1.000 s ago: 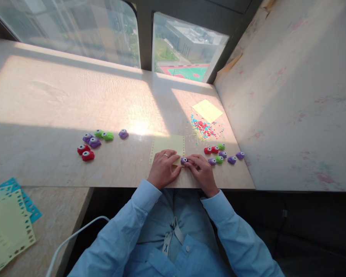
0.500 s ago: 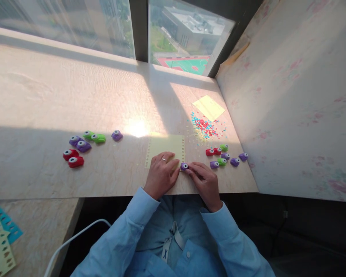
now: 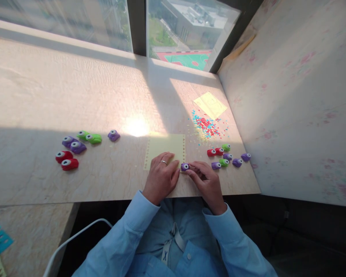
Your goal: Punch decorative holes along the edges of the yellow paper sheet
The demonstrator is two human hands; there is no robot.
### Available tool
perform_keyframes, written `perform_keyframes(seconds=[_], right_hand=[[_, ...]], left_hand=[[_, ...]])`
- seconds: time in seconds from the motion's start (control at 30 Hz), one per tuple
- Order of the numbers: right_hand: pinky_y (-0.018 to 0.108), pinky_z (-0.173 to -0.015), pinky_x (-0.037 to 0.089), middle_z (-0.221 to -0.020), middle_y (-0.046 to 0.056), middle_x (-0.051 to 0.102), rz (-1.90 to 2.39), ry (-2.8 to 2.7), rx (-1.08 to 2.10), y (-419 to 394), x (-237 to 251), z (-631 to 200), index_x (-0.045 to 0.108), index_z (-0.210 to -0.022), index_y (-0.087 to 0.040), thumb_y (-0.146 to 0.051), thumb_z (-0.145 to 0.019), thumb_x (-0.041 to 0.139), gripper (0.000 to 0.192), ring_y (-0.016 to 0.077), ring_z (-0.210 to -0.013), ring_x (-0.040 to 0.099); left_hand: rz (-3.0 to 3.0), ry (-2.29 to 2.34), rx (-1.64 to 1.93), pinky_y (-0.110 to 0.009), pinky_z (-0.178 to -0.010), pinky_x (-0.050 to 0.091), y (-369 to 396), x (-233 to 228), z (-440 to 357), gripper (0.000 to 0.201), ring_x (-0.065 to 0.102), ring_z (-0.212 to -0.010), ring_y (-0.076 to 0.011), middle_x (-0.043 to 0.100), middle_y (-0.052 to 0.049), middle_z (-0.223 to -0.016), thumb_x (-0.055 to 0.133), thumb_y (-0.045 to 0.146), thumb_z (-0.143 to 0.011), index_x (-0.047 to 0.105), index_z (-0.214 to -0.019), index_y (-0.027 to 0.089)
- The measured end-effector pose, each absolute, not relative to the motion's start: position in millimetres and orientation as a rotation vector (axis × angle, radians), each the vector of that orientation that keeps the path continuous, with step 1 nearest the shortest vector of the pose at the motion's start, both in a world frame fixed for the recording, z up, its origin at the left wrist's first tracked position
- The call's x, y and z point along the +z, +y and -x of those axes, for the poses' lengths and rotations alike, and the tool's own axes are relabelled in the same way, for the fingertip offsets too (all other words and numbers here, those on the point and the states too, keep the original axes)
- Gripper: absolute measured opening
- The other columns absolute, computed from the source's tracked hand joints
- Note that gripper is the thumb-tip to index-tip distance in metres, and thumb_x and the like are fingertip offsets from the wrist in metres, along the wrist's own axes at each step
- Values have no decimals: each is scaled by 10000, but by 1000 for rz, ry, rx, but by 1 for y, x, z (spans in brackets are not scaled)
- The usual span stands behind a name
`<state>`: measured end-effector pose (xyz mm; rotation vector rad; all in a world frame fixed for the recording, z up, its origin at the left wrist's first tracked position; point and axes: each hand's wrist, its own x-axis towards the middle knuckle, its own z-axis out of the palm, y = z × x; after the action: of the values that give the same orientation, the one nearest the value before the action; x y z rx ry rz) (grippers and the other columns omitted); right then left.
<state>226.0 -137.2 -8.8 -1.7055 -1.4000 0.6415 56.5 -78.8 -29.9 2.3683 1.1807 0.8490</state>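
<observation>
Paper sheet [image 3: 165, 148], yellow with punched side edges, lies flat on the surface [image 3: 75, 100]. The left hand [image 3: 161, 175] presses it down, palm flat, fingers spread. The right hand [image 3: 203, 181] pinches a purple punch [image 3: 185, 167] at the sheet's lower right corner. Other small punches [image 3: 227, 156] sit just right; confetti [image 3: 207, 127] lies beyond.

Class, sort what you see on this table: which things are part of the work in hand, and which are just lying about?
In use:
left hand, pressing down the yellow sheet
right hand, holding the purple punch at the sheet's edge

Lying about:
left group of punches
right group of punches
confetti pile
second yellow sheet
</observation>
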Motion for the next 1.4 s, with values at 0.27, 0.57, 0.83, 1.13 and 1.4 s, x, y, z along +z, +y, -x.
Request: perform_keyframes(seconds=[0.27,0.57,0.83,1.13,1.4], right_hand=[[308,-652,497,-793,46,714,1760,-1083,985,-122,1,-223,697,-868,-181,-479,-760,745,320,183,-697,632],[273,-575,429,-676,-8,620,1841,-1304,1116,-95,5,-238,581,-735,-193,-375,-685,740,247,149,-622,554],[236,-537,344,-615,-49,533,2020,-1734,1096,-73,12,-231,493,-736,-218,-137,-698,576,122,134,-603,502],[250,-572,352,-623,-51,508,2179,-1746,1195,-64,18,-227,466,-737,-221,-134,-701,585,152,140,-613,483],[278,-646,430,-723,-27,572,1944,-1548,831,-95,3,-227,577,-855,-207,-243,-754,616,114,157,-692,554]], left_hand=[[-2364,1187,842,-473,-1010,448,-81,-29,-56,187,542,-1204,-296,646,-131,-1208,564,250,-910,696,-1020,176],[-2348,1197,832,-473,-1002,449,-79,-27,-57,160,544,-1196,-296,646,-124,-1202,587,239,-892,696,-997,185],[-2348,1190,837,-472,-988,453,-78,-27,-56,163,550,-1187,-293,648,-125,-1194,565,237,-901,699,-980,187],[-2350,1190,826,-464,-989,445,-78,-27,-57,157,548,-1186,-291,645,-120,-1194,563,241,-902,694,-969,185],[-2338,1229,861,-468,-989,449,-79,-29,-57,165,545,-1190,-299,645,-129,-1199,573,236,-890,684,-997,178]])
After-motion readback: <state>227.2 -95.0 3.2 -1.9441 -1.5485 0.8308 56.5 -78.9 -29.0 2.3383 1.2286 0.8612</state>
